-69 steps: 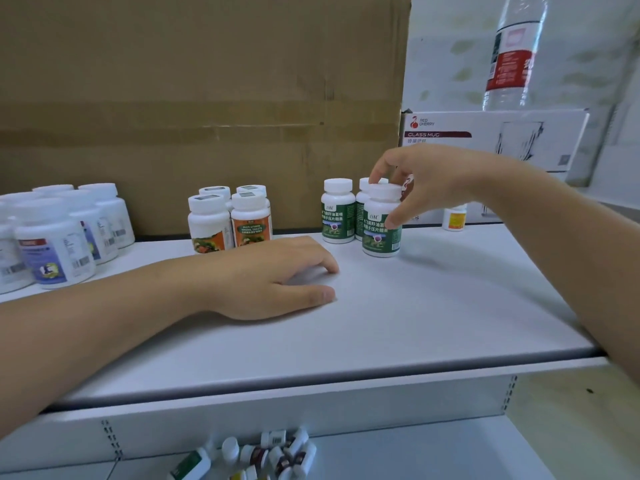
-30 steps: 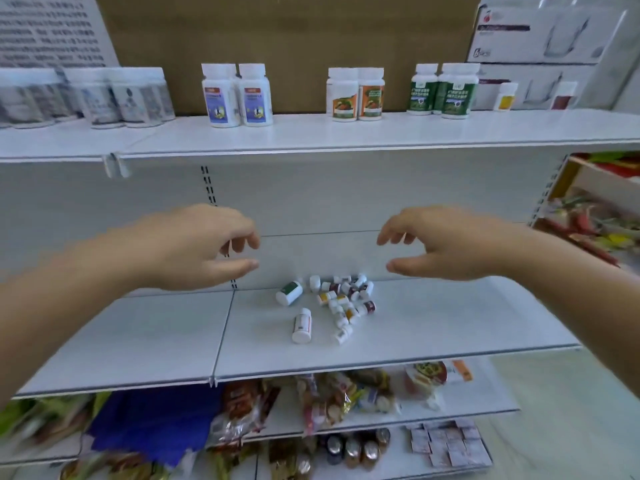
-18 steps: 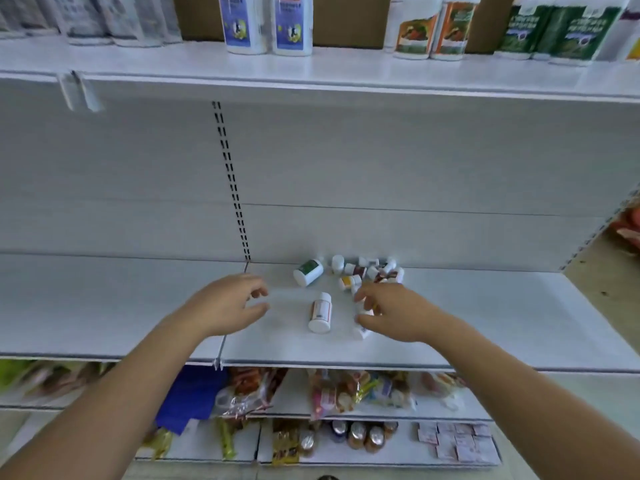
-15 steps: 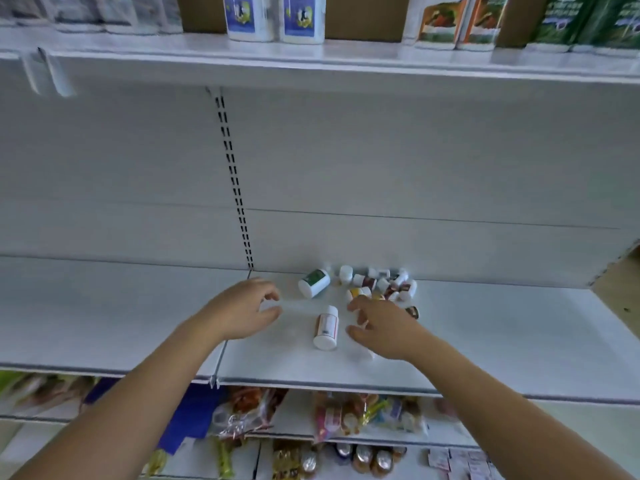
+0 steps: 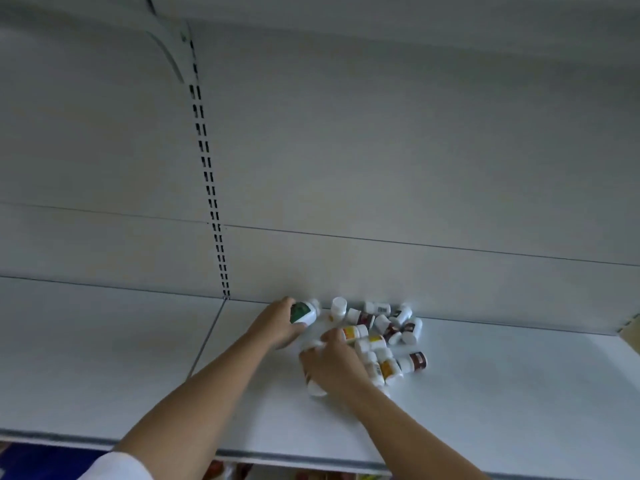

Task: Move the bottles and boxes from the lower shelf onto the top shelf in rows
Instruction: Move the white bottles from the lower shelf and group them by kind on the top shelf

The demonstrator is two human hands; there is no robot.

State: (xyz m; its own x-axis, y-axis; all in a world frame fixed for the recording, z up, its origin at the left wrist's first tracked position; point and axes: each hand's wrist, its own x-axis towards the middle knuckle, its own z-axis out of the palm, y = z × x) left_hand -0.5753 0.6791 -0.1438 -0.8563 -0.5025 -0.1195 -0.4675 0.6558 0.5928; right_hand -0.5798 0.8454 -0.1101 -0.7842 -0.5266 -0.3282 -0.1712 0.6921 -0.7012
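A heap of several small white bottles [image 5: 384, 336] lies on the lower shelf [image 5: 502, 386] against the back panel. My left hand [image 5: 277, 325] grips a white bottle with a green label [image 5: 304, 311] that lies on its side at the heap's left end. My right hand [image 5: 334, 367] curls over a larger white bottle with an orange-red label [image 5: 313, 384] lying in front of the heap; most of that bottle is hidden under the hand. The top shelf is out of view.
The grey back panel [image 5: 381, 150] has a slotted upright [image 5: 211, 188] with a bracket at the top left. A seam [image 5: 204, 344] divides the lower shelf boards. Packaged goods peek out below the shelf's front edge [image 5: 277, 460].
The view has dropped and closed in on the lower shelf. Both hands reached forward: the left took hold of the green-label bottle, the right closed over the larger bottle lying in front.
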